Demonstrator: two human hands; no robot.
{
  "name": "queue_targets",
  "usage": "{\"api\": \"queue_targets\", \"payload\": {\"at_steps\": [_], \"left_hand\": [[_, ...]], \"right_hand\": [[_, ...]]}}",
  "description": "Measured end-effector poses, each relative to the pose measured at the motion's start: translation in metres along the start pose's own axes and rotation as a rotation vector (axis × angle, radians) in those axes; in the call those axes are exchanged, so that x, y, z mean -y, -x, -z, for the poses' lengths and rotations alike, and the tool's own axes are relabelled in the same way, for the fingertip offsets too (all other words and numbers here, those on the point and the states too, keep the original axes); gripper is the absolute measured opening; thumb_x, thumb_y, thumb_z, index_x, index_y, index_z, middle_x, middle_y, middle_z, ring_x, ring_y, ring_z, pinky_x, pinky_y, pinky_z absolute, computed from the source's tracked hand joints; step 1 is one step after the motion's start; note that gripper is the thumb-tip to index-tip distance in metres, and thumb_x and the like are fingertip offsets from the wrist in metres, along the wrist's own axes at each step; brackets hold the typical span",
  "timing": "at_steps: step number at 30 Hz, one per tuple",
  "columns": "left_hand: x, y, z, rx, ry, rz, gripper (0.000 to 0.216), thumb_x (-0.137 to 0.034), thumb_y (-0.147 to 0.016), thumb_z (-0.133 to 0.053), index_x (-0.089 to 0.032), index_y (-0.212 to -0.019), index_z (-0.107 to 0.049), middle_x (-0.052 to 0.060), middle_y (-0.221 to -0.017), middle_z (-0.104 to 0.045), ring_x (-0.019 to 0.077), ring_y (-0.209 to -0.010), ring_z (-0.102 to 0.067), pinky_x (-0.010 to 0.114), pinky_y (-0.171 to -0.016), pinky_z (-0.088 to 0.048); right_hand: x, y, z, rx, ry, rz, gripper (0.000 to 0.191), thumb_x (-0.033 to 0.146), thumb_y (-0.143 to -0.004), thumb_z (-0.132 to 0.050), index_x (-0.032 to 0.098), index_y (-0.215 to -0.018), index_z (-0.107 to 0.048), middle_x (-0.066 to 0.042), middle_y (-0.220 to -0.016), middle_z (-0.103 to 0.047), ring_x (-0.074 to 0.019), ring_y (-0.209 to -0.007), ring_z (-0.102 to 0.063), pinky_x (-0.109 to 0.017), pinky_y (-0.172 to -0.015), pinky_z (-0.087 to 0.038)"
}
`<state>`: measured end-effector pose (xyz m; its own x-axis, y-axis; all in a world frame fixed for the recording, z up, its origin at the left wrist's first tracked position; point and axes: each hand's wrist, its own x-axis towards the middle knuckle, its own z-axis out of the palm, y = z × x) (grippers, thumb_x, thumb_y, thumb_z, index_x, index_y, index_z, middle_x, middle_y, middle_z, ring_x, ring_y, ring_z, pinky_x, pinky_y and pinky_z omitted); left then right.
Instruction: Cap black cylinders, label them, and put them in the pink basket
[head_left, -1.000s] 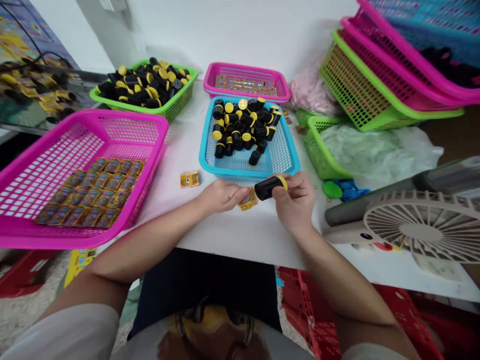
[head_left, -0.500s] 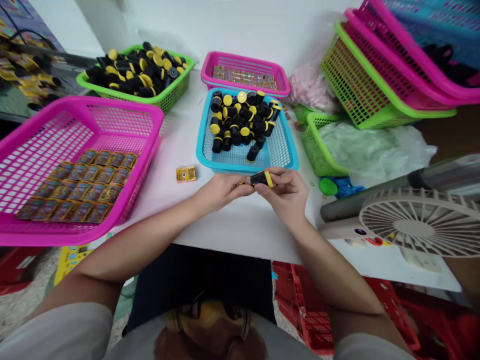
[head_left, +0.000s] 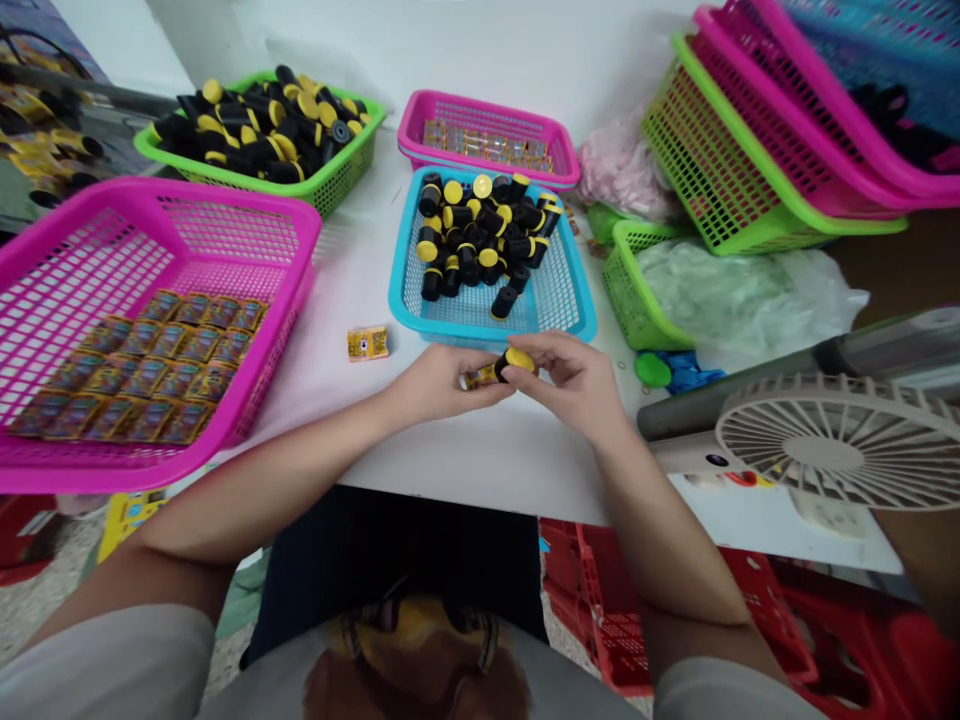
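My left hand (head_left: 442, 383) is closed round a small gold printed packet (head_left: 478, 379), whose far part is hidden by the fingers. In my right hand (head_left: 574, 380) is a short black canister with a yellow end (head_left: 517, 362), pinched between thumb and fingers. The packet and the canister meet end to end; whether one sits inside the other I cannot tell. Just beyond my hands stands a blue basket (head_left: 420, 325) with many similar black and yellow canisters (head_left: 480, 235). One loose gold packet (head_left: 367, 343) lies on the white table to the left.
At left a pink basket (head_left: 300, 250) holds rows of printed packets (head_left: 142, 375). A green basket (head_left: 337, 180) of canisters and a pink basket (head_left: 409, 150) stand behind. Stacked baskets (head_left: 705, 170), a bag-filled green basket (head_left: 626, 300) and a fan (head_left: 825, 450) occupy the right.
The canister has turned in my right hand, so its yellow end now faces more toward me. More of the gold packet shows in my left hand. The view has shifted slightly.
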<state>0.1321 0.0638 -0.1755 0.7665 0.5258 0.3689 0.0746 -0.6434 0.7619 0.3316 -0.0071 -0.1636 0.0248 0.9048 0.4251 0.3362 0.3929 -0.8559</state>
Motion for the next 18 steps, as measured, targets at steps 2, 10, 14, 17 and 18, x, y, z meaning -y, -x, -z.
{"api": "queue_targets", "payload": {"at_steps": [2,10,14,17,18], "left_hand": [[0.002,0.001,-0.001,-0.034,-0.152,-0.077,0.027,-0.039,-0.097,-0.061,-0.016,-0.091,-0.072,-0.001,-0.068,-0.063,0.0100,-0.060,-0.055,0.021,-0.059,-0.041],[0.019,0.003,-0.005,-0.046,-0.514,-0.280,0.031,-0.039,-0.104,-0.053,-0.014,-0.099,-0.071,0.006,-0.076,-0.072,0.0175,-0.070,-0.069,0.026,-0.069,-0.052],[0.016,0.005,-0.009,-0.067,-0.525,-0.281,0.033,-0.044,-0.100,-0.060,-0.014,-0.096,-0.073,0.006,-0.071,-0.070,0.0185,-0.067,-0.067,0.028,-0.064,-0.051],[0.010,0.003,-0.008,-0.137,-0.371,-0.197,0.034,-0.048,-0.096,-0.067,-0.015,-0.092,-0.076,0.003,-0.069,-0.070,0.0151,-0.062,-0.064,0.025,-0.060,-0.046],[0.008,0.003,-0.007,-0.171,-0.301,-0.173,0.034,-0.048,-0.095,-0.069,-0.016,-0.093,-0.077,0.003,-0.072,-0.071,0.0146,-0.065,-0.065,0.025,-0.062,-0.047]], "right_hand": [[0.003,0.000,0.004,0.015,0.012,-0.034,0.033,0.047,-0.075,-0.089,0.025,-0.100,-0.080,-0.001,-0.087,-0.074,-0.0124,-0.073,-0.068,-0.028,-0.064,-0.060],[0.009,0.004,-0.004,-0.028,0.126,-0.238,0.048,0.057,-0.062,-0.094,0.019,-0.079,-0.072,0.001,-0.068,-0.071,-0.0115,-0.056,-0.063,-0.026,-0.053,-0.054],[0.007,0.002,-0.003,-0.124,0.315,-0.166,0.051,0.065,-0.077,-0.082,0.021,-0.061,-0.061,0.003,-0.051,-0.058,-0.0099,-0.047,-0.052,-0.025,-0.046,-0.042],[0.005,0.002,0.008,-0.206,0.280,0.023,0.040,0.059,-0.097,-0.061,0.024,-0.083,-0.071,-0.001,-0.070,-0.070,-0.0141,-0.058,-0.064,-0.029,-0.057,-0.053],[0.005,0.002,0.010,-0.213,0.262,0.118,0.033,0.054,-0.100,-0.058,0.025,-0.095,-0.073,-0.003,-0.083,-0.075,-0.0172,-0.071,-0.071,-0.033,-0.066,-0.059]]}}
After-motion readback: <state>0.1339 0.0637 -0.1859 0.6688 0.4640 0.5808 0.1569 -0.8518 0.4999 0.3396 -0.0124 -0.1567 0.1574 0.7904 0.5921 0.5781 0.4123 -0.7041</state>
